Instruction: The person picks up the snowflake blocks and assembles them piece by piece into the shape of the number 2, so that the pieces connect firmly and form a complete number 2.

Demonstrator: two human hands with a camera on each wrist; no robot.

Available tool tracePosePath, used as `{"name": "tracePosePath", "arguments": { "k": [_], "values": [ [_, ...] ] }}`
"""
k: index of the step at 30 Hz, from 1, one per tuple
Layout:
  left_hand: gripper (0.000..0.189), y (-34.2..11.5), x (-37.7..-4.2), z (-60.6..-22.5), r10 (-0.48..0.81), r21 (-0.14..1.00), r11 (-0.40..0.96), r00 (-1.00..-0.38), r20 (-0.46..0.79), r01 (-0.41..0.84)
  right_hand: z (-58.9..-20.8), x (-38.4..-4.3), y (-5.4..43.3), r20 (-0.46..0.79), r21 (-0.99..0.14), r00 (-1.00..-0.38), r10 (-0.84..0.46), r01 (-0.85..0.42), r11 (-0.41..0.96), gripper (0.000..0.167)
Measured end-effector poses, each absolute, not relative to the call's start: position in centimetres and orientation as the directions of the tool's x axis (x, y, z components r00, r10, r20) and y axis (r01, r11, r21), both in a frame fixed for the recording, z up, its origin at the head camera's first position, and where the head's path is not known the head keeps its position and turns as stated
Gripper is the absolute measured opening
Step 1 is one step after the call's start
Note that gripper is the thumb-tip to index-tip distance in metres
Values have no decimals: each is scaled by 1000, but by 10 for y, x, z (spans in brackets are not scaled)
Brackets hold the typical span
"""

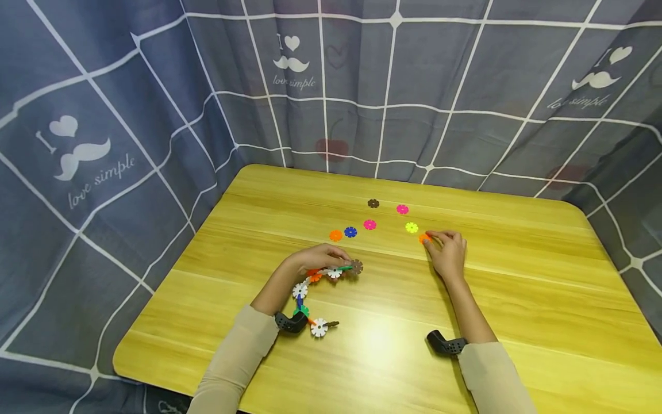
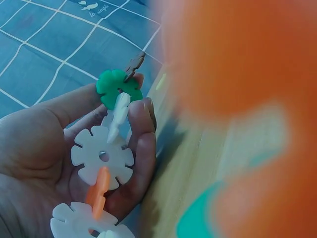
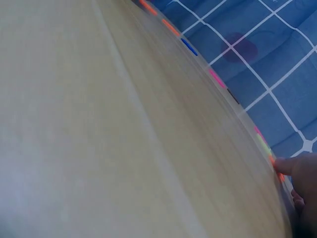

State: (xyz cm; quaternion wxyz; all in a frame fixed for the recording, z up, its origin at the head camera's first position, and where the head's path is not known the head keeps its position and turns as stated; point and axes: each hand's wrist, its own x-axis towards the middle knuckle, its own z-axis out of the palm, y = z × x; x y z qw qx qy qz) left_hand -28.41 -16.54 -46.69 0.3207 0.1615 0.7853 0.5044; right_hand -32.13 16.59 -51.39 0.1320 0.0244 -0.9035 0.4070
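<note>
My left hand [image 1: 323, 257] pinches the green slotted disc [image 2: 119, 89] near one end of a chain of interlocking flower-shaped discs. A brown disc [image 1: 357, 267] stands out beyond its fingertips. White discs [image 2: 103, 154] joined by an orange one [image 2: 98, 192] run across the palm. The chain curves under the wrist to a white disc [image 1: 319, 328] with a dark brown one [image 1: 333, 324] at its end. On the right, my right hand [image 1: 449, 256] has thumb and forefinger at the edges of a loose orange disc [image 1: 424, 238], pinching it at the tabletop.
Loose discs lie on the wooden table [image 1: 543, 287]: yellow [image 1: 411, 227], pink [image 1: 402, 209], another pink [image 1: 369, 225], brown [image 1: 373, 203], blue [image 1: 350, 232] and orange [image 1: 335, 236]. A grey-blue checked curtain [image 1: 357, 63] hangs behind and left of the table.
</note>
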Motion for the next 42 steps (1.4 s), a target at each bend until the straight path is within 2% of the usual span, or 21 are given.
{"name": "tracePosePath", "arguments": {
  "k": [3, 10, 14, 20, 29, 39, 42],
  "values": [
    [24, -166, -284, -467, 582, 898, 434, -738, -343, -75, -513, -321, 166, 258, -737, -964, 60, -156, 658, 28],
    [21, -165, -284, -470, 668, 946, 261, -670, -322, -194, -511, -314, 161, 234, -788, -971, 45, -162, 595, 29],
    [19, -164, -284, -472, 682, 953, 245, -667, -301, -179, -515, -299, 141, 280, -871, -959, 30, -241, 428, 25],
    [20, -162, -284, -472, 675, 951, 262, -673, -302, -164, -517, -259, 95, 353, -916, -926, -132, -370, 151, 22],
    [23, -160, -283, -471, 643, 949, 256, -701, -308, -183, -504, -225, 64, 313, -934, -924, -218, -341, 104, 11],
    [21, -157, -281, -470, 656, 952, 256, -693, -300, -170, -486, -213, 58, 387, -894, -884, -261, -429, 126, 8],
    [21, -157, -281, -470, 662, 952, 258, -688, -297, -163, -486, -213, 57, 435, -858, -865, -251, -482, 176, 8]
  ]
}}
